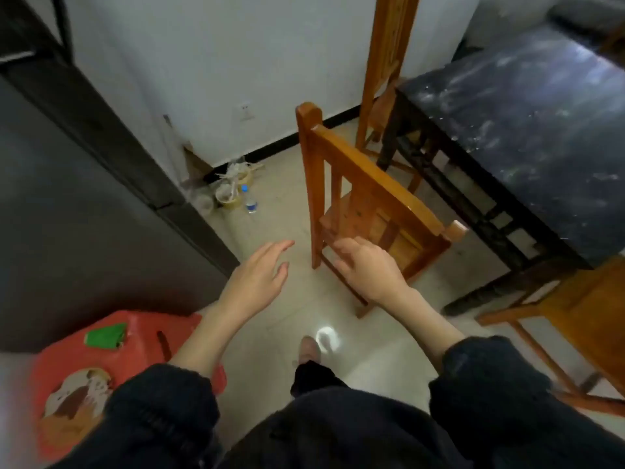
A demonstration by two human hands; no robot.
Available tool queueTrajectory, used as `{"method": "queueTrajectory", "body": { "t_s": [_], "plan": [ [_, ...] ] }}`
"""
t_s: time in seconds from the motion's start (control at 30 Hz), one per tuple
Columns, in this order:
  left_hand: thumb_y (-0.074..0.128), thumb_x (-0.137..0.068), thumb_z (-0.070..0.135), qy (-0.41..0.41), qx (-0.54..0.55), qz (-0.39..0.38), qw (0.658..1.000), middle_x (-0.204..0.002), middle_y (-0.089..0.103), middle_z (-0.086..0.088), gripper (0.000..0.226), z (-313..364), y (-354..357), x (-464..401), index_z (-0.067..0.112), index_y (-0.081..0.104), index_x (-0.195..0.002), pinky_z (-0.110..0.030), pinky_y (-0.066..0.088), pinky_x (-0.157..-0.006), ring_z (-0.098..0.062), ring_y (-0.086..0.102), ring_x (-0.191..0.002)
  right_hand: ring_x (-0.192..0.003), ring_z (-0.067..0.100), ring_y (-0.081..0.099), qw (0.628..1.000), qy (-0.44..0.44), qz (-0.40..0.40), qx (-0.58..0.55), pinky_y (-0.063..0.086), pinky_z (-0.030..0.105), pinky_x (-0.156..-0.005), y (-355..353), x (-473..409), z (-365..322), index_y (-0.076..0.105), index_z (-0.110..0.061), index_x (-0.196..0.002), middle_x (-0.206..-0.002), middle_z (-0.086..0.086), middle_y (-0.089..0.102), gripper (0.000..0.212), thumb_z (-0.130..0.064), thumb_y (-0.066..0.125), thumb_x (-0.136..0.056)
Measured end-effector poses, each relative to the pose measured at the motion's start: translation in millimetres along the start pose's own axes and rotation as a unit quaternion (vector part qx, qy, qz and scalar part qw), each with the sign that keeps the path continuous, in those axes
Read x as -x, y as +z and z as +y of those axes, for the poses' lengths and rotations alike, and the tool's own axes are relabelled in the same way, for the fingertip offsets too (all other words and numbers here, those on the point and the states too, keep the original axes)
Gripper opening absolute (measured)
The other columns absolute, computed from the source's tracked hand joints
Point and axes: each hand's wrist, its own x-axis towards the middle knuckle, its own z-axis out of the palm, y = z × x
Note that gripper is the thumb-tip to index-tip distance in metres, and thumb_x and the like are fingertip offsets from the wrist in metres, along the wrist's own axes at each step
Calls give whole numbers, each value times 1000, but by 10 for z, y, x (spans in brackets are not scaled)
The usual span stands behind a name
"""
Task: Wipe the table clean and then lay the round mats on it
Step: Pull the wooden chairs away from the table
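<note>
The dark marble-topped table (527, 106) stands at the right, its surface streaked with white smears and specks. A red plastic stool (142, 336) sits at the lower left; on it lie a folded green cloth (105, 336) and a round patterned mat (79, 392). My left hand (257, 282) hovers over the floor with fingers straight and spread, holding nothing. My right hand (367, 264) hangs in front of a wooden chair with fingers loosely bent, also empty. Both hands are apart from the stool and the table.
A wooden chair (372, 198) stands between me and the table; another chair (389, 62) is at the far end and a third (581, 316) at the right. A grey fridge (67, 214) fills the left. Cups and a water bottle (251, 199) sit on the floor by the wall.
</note>
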Motion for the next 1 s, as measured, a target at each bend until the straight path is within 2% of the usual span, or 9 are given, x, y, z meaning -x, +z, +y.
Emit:
{"method": "queueTrajectory", "body": {
  "t_s": [0.13, 0.27, 0.33, 0.4, 0.53, 0.63, 0.73, 0.83, 1.0],
  "plan": [
    [50, -94, 15, 107, -22, -1, 994, -127, 53, 1, 37, 106, -156, -686, 20, 49, -130, -19, 38, -91, -10, 52, -114, -100, 15, 58, 983, 12, 185, -9, 53, 31, -82, -241, -220, 84, 58, -20, -114, -111, 0, 61, 26, -26, 53, -89],
    [57, -87, 12, 241, -65, 62, 966, -133, 47, -7, 41, 337, -239, -1321, 13, 51, -127, -30, 33, -107, -19, 42, -127, -105, 24, 56, 941, 20, 334, 44, 43, 34, -89, -483, -242, 233, 61, -13, -109, -112, 8, 62, 25, -21, 57, -86],
    [63, -84, 18, 297, -121, 52, 946, -136, 45, -11, 49, 423, -255, -1597, 11, 50, -130, -40, 27, -112, -27, 36, -133, -115, 26, 50, 950, 89, 288, 77, 38, 39, -95, -561, -247, 289, 52, -16, -123, -126, 9, 54, 40, -25, 60, -85],
    [69, -79, 27, 326, -169, -16, 930, -138, 45, -11, 61, 499, -231, -1896, 14, 46, -134, -49, 18, -114, -29, 31, -136, -120, 26, 46, 960, 180, 199, 80, 38, 41, -98, -600, -310, 348, 35, -22, -135, -136, 7, 44, 55, -31, 58, -86],
    [71, -77, 32, 322, -258, -106, 905, -133, 46, -4, 65, 474, -200, -2323, 23, 42, -135, -52, 5, -114, -25, 34, -132, -98, 24, 59, 950, 273, 133, 74, 51, 38, -81, -599, -510, 408, 40, -21, -124, -112, 4, 59, 41, -30, 56, -88],
    [69, -79, 24, 346, -274, -95, 892, -117, 54, -6, 45, 419, -216, -2546, 19, 53, -120, -52, 18, -107, -29, 47, -115, -82, 22, 61, 936, 324, 119, 67, 53, 38, -72, -642, -556, 450, 49, -20, -100, -90, 1, 61, 22, -32, 59, -86],
    [75, -73, 20, 390, -253, -77, 882, -101, 59, -8, 37, 394, -182, -2692, 14, 58, -106, -49, 35, -88, -31, 53, -97, -79, 22, 62, 933, 331, 121, 75, 53, 38, -72, -676, -583, 496, 48, -20, -97, -87, 0, 62, 20, -35, 58, -86],
    [80, -65, 17, 416, -234, -57, 877, -92, 60, -9, 40, 423, -120, -2782, 12, 60, -98, -48, 39, -78, -33, 56, -86, -78, 20, 61, 933, 322, 135, 86, 52, 35, -71, -705, -591, 563, 48, -21, -101, -88, 0, 63, 26, -42, 56, -86],
    [79, -67, 17, 450, -210, -50, 866, -95, 60, -9, 41, 629, -10, -2916, 11, 60, -102, -49, 38, -80, -33, 55, -89, -77, 19, 62, 926, 334, 153, 89, 46, 29, -67, -779, -519, 729, 49, -23, -101, -89, 0, 65, 27, -44, 55, -86]
  ]
}}
